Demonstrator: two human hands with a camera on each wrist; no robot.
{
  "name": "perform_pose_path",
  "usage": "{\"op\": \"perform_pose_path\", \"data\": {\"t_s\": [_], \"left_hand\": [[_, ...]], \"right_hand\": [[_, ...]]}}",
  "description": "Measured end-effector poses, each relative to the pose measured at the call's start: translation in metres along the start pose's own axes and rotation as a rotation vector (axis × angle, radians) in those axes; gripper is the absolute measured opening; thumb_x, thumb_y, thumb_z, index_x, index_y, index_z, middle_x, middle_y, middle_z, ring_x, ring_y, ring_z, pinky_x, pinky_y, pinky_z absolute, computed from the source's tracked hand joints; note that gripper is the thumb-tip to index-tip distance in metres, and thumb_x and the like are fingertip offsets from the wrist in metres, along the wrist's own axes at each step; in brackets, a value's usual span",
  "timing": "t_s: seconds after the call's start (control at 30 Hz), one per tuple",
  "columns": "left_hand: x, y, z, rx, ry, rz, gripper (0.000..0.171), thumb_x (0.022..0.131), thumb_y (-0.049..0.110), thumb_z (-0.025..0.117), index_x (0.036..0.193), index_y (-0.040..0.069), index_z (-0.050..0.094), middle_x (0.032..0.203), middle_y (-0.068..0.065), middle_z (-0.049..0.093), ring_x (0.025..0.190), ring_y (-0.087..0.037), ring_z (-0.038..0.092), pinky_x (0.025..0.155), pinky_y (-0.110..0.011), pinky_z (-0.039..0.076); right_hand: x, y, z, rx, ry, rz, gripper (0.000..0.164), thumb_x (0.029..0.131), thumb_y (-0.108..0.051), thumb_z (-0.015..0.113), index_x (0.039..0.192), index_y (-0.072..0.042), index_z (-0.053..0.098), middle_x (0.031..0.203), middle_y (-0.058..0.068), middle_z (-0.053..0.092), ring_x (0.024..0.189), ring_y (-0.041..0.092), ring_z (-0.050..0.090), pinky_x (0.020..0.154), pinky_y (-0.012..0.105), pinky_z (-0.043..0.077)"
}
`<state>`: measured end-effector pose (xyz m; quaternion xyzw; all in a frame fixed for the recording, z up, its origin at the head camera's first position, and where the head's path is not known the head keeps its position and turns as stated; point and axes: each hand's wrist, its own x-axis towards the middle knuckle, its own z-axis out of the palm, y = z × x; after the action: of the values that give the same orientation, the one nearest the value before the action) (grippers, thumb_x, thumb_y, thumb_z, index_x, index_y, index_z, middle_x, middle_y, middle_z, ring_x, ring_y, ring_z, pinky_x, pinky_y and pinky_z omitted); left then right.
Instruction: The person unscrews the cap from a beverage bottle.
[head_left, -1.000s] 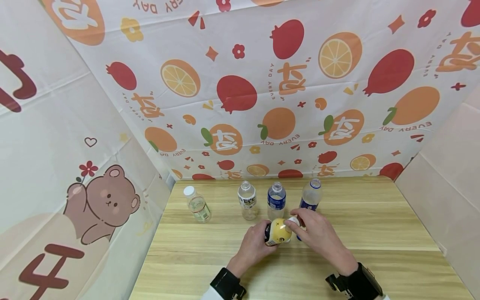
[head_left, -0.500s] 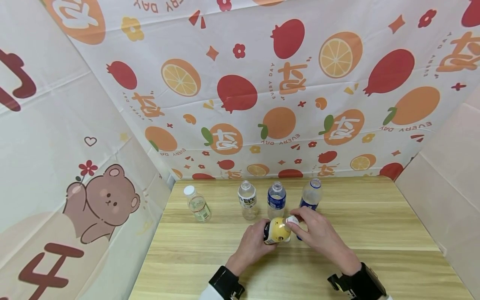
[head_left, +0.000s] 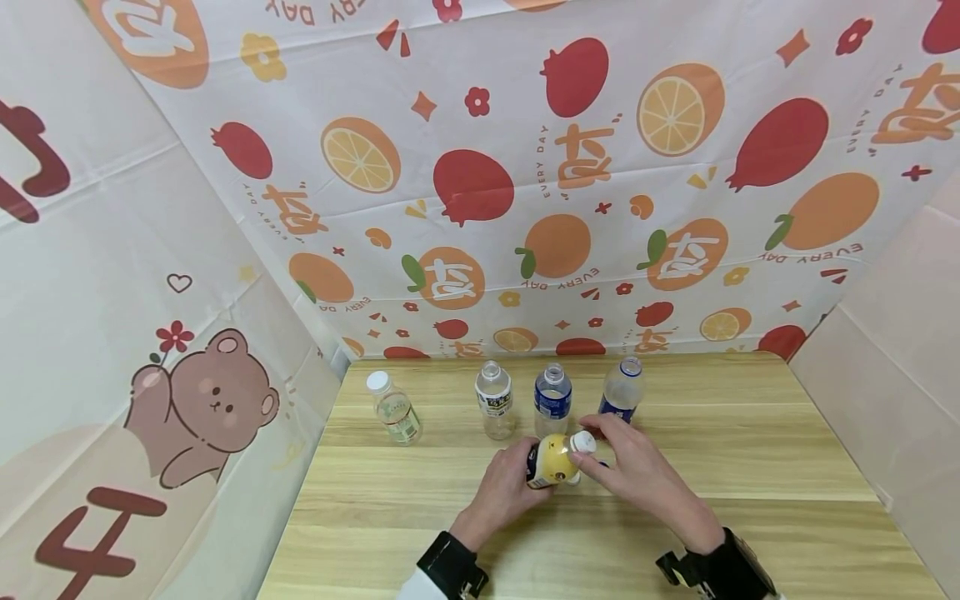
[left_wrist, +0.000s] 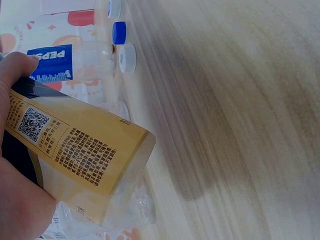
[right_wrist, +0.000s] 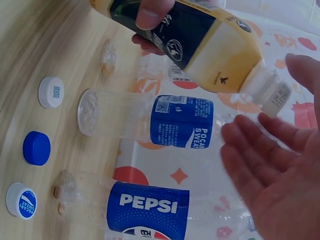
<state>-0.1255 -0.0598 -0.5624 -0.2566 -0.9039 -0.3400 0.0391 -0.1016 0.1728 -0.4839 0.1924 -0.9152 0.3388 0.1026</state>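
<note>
My left hand (head_left: 506, 487) grips a yellow drink bottle (head_left: 557, 461) with a dark label band, its neck tilted up toward the right. A white cap (head_left: 583, 442) sits on its neck, printed with small text in the right wrist view. Around that cap my right hand (head_left: 648, 471) is spread, thumb on one side and fingers on the other; the right wrist view shows gaps between them and the cap. Just behind stand an uncapped Pocari Sweat bottle (right_wrist: 182, 121) and an uncapped Pepsi bottle (right_wrist: 150, 205).
On the wooden table (head_left: 360, 533) stand a clear bottle (head_left: 495, 404) without a cap and a white-capped bottle (head_left: 397, 414) at the left. Loose caps lie near the bottles: a plain white cap (right_wrist: 51, 92), a blue cap (right_wrist: 36, 148) and a Pocari Sweat cap (right_wrist: 21, 200).
My right fingers have loosened from the white cap, and more of it shows in the head view. The yellow bottle has shifted very slightly left; the standing bottles have not moved.
</note>
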Motion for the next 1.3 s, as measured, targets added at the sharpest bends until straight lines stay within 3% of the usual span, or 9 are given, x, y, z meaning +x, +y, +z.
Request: {"op": "perform_pose_path", "data": {"t_s": [0.1,0.17,0.37,0.67,1.03,1.17,1.3], "left_hand": [[0.0003,0.0007,-0.0006,0.007,0.005,0.006,0.060,0.073,0.023,0.093,0.123,0.010,0.061,0.102,0.000,0.070,0.088,-0.011,0.064,0.078,-0.027,0.056],[0.0004,0.0012,-0.0008,0.014,0.007,0.011,0.060,0.073,0.023,0.093,0.123,0.010,0.061,0.101,-0.001,0.070,0.087,-0.011,0.064,0.077,-0.026,0.056],[-0.0006,-0.0004,0.0001,0.032,0.007,0.026,0.060,0.074,0.024,0.093,0.122,0.010,0.061,0.101,-0.001,0.070,0.087,-0.011,0.064,0.077,-0.026,0.056],[-0.0005,-0.0009,0.0001,0.033,0.007,0.030,0.060,0.074,0.024,0.092,0.122,0.010,0.061,0.101,0.000,0.070,0.087,-0.011,0.064,0.077,-0.025,0.056],[-0.0021,-0.0040,0.0028,0.032,0.015,0.037,0.061,0.073,0.024,0.092,0.123,0.011,0.061,0.103,0.000,0.070,0.089,-0.011,0.065,0.078,-0.025,0.056],[-0.0029,-0.0043,0.0037,0.038,0.014,0.035,0.060,0.073,0.023,0.092,0.123,0.011,0.061,0.103,0.000,0.070,0.089,-0.011,0.065,0.079,-0.025,0.056],[-0.0033,-0.0033,0.0037,0.045,0.020,0.038,0.060,0.072,0.022,0.092,0.122,0.011,0.060,0.102,0.000,0.070,0.089,-0.012,0.065,0.078,-0.026,0.056]], "right_hand": [[0.0002,-0.0024,0.0013,-0.008,-0.015,0.094,0.049,0.093,-0.047,0.075,0.125,-0.011,0.067,0.108,-0.005,0.069,0.097,0.012,0.066,0.080,0.035,0.059],[0.0007,-0.0040,0.0021,-0.001,-0.006,0.126,0.043,0.093,-0.047,0.076,0.118,-0.012,0.069,0.097,-0.009,0.067,0.087,0.008,0.062,0.071,0.029,0.056],[0.0014,-0.0067,0.0027,0.005,0.041,0.126,0.025,0.092,-0.033,0.080,0.101,-0.012,0.071,0.076,-0.013,0.054,0.067,0.003,0.048,0.054,0.021,0.043],[-0.0008,-0.0054,0.0021,0.023,0.031,0.052,0.022,0.094,-0.026,0.078,0.111,-0.013,0.071,0.095,-0.012,0.065,0.084,0.004,0.059,0.070,0.027,0.056],[-0.0012,-0.0004,0.0020,0.003,0.002,-0.030,0.024,0.095,-0.019,0.077,0.117,-0.013,0.069,0.106,-0.010,0.066,0.094,0.007,0.063,0.078,0.030,0.059],[-0.0013,-0.0015,0.0006,-0.001,-0.025,0.016,0.032,0.096,-0.027,0.076,0.121,-0.011,0.068,0.108,-0.007,0.067,0.096,0.010,0.064,0.077,0.030,0.059],[-0.0005,-0.0028,-0.0006,0.025,-0.048,0.105,0.038,0.096,-0.042,0.074,0.117,-0.011,0.070,0.095,-0.010,0.064,0.085,0.008,0.059,0.068,0.026,0.053]]}}
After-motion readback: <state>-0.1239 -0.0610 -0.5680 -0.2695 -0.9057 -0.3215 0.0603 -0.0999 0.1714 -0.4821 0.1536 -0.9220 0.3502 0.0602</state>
